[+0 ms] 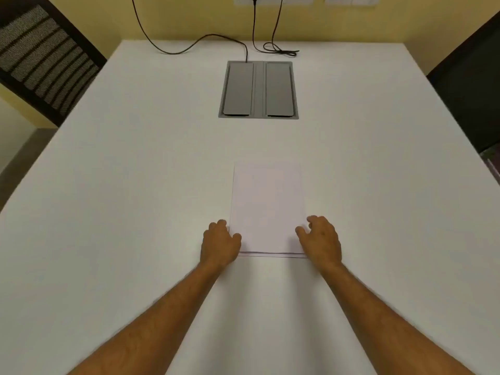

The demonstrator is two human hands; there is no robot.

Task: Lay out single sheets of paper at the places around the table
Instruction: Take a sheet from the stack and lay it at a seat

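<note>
A thin stack of white paper [266, 209] lies flat on the white table [135, 185], lengthwise away from me, in the middle near my side. My left hand [220, 243] rests at the stack's near left corner, fingers curled, thumb touching the sheet's edge. At the near right corner sits my right hand [320, 236], fingers bent and spread, fingertips on the top sheet. Neither hand has lifted any paper.
A grey cable box [259, 90] with two lids is set into the table beyond the paper. Black cables [216, 39] run from it to wall sockets. A dark chair [46, 60] stands at the left, another chair [470, 85] at the right.
</note>
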